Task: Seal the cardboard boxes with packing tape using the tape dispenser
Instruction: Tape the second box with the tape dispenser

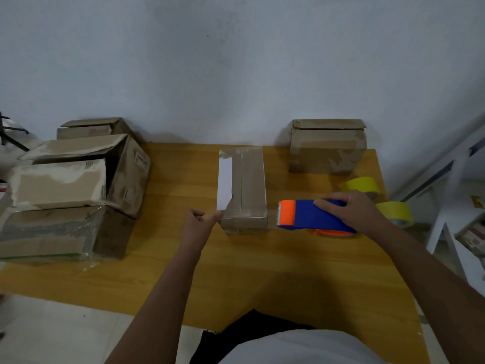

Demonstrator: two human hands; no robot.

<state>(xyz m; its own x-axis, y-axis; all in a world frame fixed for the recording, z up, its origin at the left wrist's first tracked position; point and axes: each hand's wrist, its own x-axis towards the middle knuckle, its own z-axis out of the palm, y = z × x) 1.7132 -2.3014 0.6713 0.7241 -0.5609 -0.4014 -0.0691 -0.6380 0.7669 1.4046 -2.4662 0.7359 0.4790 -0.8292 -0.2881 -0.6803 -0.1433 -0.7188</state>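
Note:
A narrow cardboard box (248, 185) with a white label lies in the middle of the wooden table (183, 258), its flaps closed. My left hand (198, 224) is curled at the box's near left corner, thumb touching that corner. My right hand (354, 208) grips the blue and orange tape dispenser (307, 215), which rests on the table just right of the box, its orange cutter end pointing at the box.
A second cardboard box (326, 148) stands at the back right. Several worn boxes (70, 190) are stacked at the left. Two yellow tape rolls (364, 186) (396, 212) lie near the table's right edge. A white frame (451, 179) stands to the right.

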